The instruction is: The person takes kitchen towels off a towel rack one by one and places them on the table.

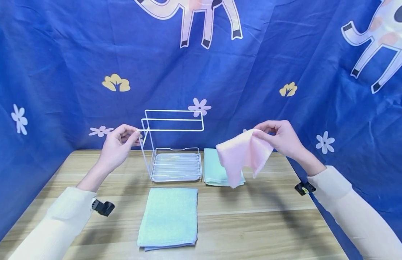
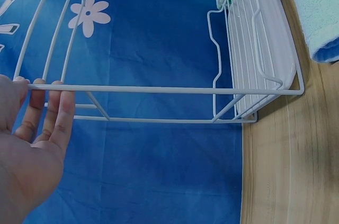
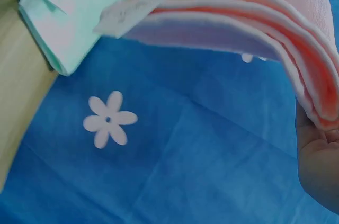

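Note:
At the upper left corner of a white wire rack [image 1: 173, 130], my left hand [image 1: 119, 144] pinches the frame between thumb and fingers. The left wrist view shows the fingertips curled at the rack's upright wire [image 2: 159, 90]. My right hand [image 1: 279, 139] holds a folded pink towel [image 1: 240, 155] by its upper edge, in the air over the right side of the table. The towel droops in loose folds, and a white tag [image 3: 140, 7] hangs from it. Behind and below it lies a folded mint green towel [image 1: 215, 166], beside the rack.
Another folded light green towel [image 1: 170, 216] lies on the wooden table [image 1: 253, 231] in front of the rack. A white tray [image 1: 176, 166] forms the rack's base. Blue printed cloth [image 1: 168, 79] stands close behind the table and along its sides.

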Tool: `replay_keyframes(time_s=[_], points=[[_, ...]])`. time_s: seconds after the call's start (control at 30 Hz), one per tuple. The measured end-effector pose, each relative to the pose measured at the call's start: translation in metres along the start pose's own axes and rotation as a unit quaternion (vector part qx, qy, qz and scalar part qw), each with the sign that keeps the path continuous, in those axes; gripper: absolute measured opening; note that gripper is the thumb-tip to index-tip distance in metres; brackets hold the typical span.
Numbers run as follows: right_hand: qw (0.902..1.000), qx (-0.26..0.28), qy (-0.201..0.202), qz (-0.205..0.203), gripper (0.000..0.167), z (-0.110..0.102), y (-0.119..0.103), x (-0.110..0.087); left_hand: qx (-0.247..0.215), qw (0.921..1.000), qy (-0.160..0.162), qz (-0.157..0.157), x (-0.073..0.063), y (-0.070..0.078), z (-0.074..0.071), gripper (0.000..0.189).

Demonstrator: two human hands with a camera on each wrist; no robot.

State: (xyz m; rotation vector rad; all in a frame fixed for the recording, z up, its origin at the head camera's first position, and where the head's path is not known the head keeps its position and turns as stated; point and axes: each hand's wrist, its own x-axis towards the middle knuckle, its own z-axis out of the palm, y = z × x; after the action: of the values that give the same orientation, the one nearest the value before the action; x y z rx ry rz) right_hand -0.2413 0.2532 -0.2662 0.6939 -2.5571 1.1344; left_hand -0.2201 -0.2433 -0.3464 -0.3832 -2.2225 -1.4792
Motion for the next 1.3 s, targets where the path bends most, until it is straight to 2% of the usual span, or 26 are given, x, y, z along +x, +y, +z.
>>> replay_keyframes(time_s=[0.67,0.87,1.0,1.3], points=[[0.9972,0.038,-0.058,0.026,0.008,0.038,0.021,-0.039,-0.001,1.0,0.003,-0.004,-0.001,0.0,-0.002,0.004],[0.9976,0.035,-0.051,0.031,0.006,0.047,0.028,-0.061,-0.003,1.0,-0.002,-0.008,0.001,-0.001,0.001,0.006],[0.9968,0.058,-0.045,0.031,0.005,0.05,0.032,-0.075,-0.009,0.9999,-0.002,-0.005,0.0,0.0,0.003,0.007],[0.9929,0.091,-0.068,0.035,0.006,0.056,0.023,-0.099,-0.01,0.9999,0.002,-0.001,0.0,0.0,0.0,0.007]])
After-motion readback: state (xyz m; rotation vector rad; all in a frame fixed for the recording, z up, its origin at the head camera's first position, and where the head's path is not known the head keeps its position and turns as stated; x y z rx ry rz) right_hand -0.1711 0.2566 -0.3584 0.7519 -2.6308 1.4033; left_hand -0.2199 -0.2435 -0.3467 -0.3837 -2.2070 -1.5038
